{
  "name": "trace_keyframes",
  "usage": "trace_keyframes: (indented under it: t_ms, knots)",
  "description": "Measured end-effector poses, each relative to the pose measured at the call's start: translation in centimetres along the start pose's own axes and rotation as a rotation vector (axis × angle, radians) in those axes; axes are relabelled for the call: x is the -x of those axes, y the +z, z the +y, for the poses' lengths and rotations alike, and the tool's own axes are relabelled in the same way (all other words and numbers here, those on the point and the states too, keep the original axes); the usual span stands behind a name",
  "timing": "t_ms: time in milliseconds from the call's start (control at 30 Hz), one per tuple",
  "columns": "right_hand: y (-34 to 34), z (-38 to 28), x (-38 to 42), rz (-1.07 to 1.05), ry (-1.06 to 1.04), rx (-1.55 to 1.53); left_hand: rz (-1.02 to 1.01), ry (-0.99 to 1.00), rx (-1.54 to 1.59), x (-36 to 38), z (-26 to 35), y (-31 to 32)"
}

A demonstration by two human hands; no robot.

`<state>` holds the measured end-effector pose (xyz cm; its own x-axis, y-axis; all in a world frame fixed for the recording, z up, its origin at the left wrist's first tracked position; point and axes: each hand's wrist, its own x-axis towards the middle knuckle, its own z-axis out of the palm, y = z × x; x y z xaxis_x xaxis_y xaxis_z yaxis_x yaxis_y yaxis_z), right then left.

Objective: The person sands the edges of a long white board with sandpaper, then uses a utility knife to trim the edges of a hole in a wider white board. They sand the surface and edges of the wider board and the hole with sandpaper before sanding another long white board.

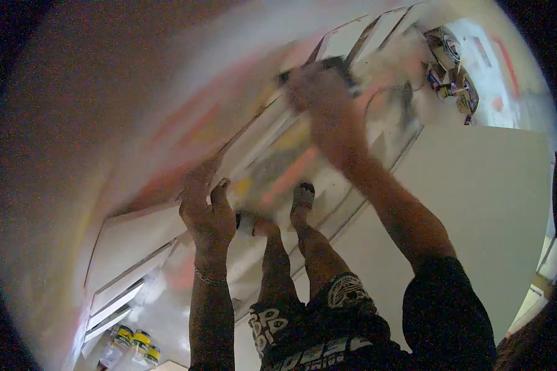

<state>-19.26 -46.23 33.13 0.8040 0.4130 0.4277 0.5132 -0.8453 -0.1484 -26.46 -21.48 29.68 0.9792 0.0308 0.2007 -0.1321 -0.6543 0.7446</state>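
My left hand [207, 207] is at the left of centre. Its fingers reach past the near end of a long pale board [244, 145] and its thumb stands on the nearer side, gripping the edge. A thin chain circles that wrist. Higher up and to the right, my right hand [325, 93] is smeared by motion over the far part of the board. It is closed on a dark object [337, 63], whose shape the blur hides. Orange, yellow and grey streaks lie around the board, too blurred to name.
Several jars with yellow labels [140, 341] stand at lower left, near slatted pale panels [127, 294]. A big pale flat surface [476, 204] fills the right side. Cluttered small items [452, 77] lie at upper right. My feet [302, 196] are below the board.
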Motion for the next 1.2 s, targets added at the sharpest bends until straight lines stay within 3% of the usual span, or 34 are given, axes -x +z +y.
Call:
trace_keyframes:
  t_ms: [67, 100, 167, 200, 233, 300, 433, 600, 700, 733, 767, 833, 867, 967, 1000, 1100, 1200]
  knots:
    - [0.1, -4.2, 1.5, 0.0, -0.129, -0.147, 0.005, -0.073, 0.095, 0.6, 0.0, 0.0]
    - [-0.1, -2.7, 1.8, 0.001, -0.125, -0.142, 0.001, -0.069, 0.099, 0.8, 0.3, 0.4]
    - [-0.4, 1.6, 1.3, -0.219, 0.105, -0.092, 0.034, -0.016, 0.077, 0.8, 0.2, 0.8]
    - [0.0, 2.7, 1.3, -0.109, 0.3, -0.024, 0.04, -0.014, 0.081, 0.8, 0.1, 0.9]
    - [1.3, 2.4, 2.1, -0.11, 0.294, -0.019, 0.042, -0.019, 0.078, 0.8, -0.2, 1.0]
    - [3.3, 0.4, 3.1, -0.129, -0.059, 0.117, 0.036, -0.024, 0.075, 0.5, -0.3, 1.1]
    - [0.7, -1.1, 2.0, -0.12, 0.087, -0.144, 0.02, -0.075, 0.134, 0.2, -0.1, 0.9]
    - [1.1, -2.8, 1.6, 0.035, 0.049, -0.013, 0.049, -0.023, 0.073, 0.5, -0.5, 1.1]
    - [0.6, -0.1, 1.7, -0.092, 0.045, 0.156, 0.058, -0.059, 0.123, 0.3, 0.6, 1.7]
    - [-0.1, 1.9, 1.7, 0.089, 0.084, 0.021, 0.038, -0.056, 0.039, 0.3, 1.2, 1.9]
    - [0.4, 1.8, 2.1, 0.089, 0.078, 0.021, 0.019, -0.055, -0.041, 0.5, 1.4, 1.8]
    - [0.8, -0.2, 1.6, 0.097, 0.308, 0.088, 0.05, -0.063, -0.031, 0.9, 1.1, 1.4]
    - [0.9, -2.6, 1.9, 0.071, 0.172, 0.158, 0.074, -0.065, -0.026, 1.2, 0.8, 1.2]
    - [-0.5, -1.2, 1.7, 0.025, -0.013, 0.05, 0.127, -0.066, 0.065, 1.6, 1.3, 1.5]
    - [-2.0, 0.6, 0.0, -0.087, 0.253, -0.003, 0.131, -0.069, 0.06, 1.6, 2.0, 1.9]
    - [-3.1, 1.7, -0.3, -0.036, 0.315, 0.122, 0.153, -0.031, 0.053, 1.6, 3.2, 3.0]
    - [-3.4, -2.8, 1.2, -0.045, 0.128, 0.054, 0.265, -0.038, 0.068, 1.8, 3.4, 3.6]
